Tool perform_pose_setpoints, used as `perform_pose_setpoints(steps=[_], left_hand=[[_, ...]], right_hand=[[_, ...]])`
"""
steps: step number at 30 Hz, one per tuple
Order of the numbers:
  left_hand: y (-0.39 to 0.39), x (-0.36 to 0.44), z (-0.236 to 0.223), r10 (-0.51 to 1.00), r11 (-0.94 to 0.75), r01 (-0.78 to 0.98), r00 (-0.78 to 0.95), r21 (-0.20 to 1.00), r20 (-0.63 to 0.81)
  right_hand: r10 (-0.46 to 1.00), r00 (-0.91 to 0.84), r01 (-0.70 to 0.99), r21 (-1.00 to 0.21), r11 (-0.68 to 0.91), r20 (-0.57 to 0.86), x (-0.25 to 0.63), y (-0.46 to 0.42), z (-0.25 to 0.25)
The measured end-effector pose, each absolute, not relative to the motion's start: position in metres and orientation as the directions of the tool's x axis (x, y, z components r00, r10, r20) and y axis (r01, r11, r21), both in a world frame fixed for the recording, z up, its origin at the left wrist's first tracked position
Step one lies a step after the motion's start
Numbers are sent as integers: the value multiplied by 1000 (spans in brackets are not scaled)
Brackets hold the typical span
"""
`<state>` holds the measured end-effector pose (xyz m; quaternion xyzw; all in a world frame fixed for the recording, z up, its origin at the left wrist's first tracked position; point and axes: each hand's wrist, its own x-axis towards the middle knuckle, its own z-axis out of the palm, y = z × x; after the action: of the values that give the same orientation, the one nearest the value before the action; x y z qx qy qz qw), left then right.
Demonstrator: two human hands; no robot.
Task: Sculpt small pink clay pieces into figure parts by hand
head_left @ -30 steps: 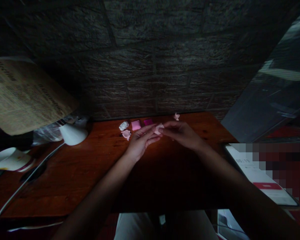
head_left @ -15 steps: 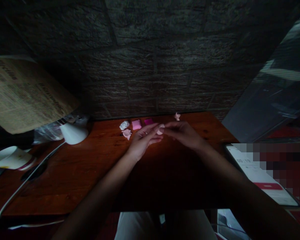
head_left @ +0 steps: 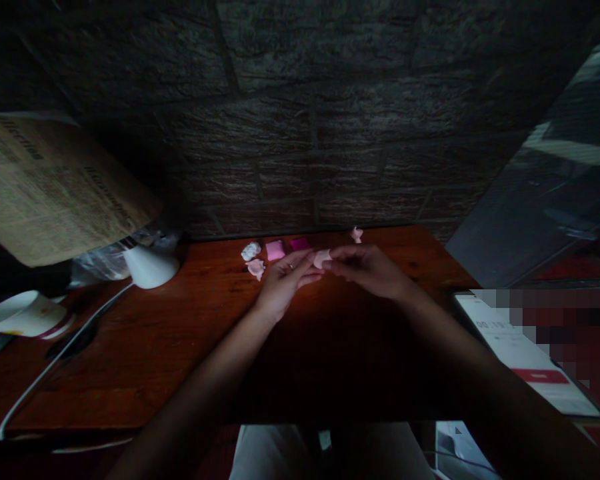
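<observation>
A small, flattened pale pink piece of soft clay (head_left: 322, 258) is pinched between both my hands, above the wooden table. My left hand (head_left: 281, 283) has the piece's left side between thumb and fingers. On the other side, my right hand (head_left: 369, 269) grips the right edge with thumb and index finger. Just beyond my left hand lie a crumpled white lump (head_left: 251, 251), a ragged pale pink piece (head_left: 256, 269), a pink square block (head_left: 275, 251) and a darker magenta block (head_left: 299, 245). A small pale pink shaped piece (head_left: 357, 234) stands behind my right hand.
A lamp with a newsprint shade and white base (head_left: 153, 267) stands on the left of the table (head_left: 180, 347). Its white cable runs to the front edge. A paper cup (head_left: 27, 315) lies there too. A tablet (head_left: 525, 353) is at the right, and a brick wall (head_left: 280, 133) rises behind.
The pale pink piece has turned a little and shows more of its flat face between my hands. My right fingertips have shifted slightly right along it.
</observation>
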<state>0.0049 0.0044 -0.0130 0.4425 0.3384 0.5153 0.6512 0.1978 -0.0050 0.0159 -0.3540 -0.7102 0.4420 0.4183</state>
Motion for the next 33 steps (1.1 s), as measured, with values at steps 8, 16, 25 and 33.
perform_pose_setpoints(steps=[8, 16, 25, 33], left_hand=[[5, 4, -16, 961, -93, -358, 210, 929, 178], [3, 5, -14, 965, -138, -318, 169, 938, 200], [5, 5, -16, 968, -44, -380, 211, 924, 133], [3, 5, -14, 956, -117, -350, 215, 930, 201]], right_hand=[[904, -366, 27, -969, 246, 219, 200, -2, 11], [919, -341, -10, -979, 205, 196, 196, -4, 11], [896, -368, 84, -951, 299, 249, 198, -5, 15], [920, -338, 16, -976, 217, 199, 196, -5, 12]])
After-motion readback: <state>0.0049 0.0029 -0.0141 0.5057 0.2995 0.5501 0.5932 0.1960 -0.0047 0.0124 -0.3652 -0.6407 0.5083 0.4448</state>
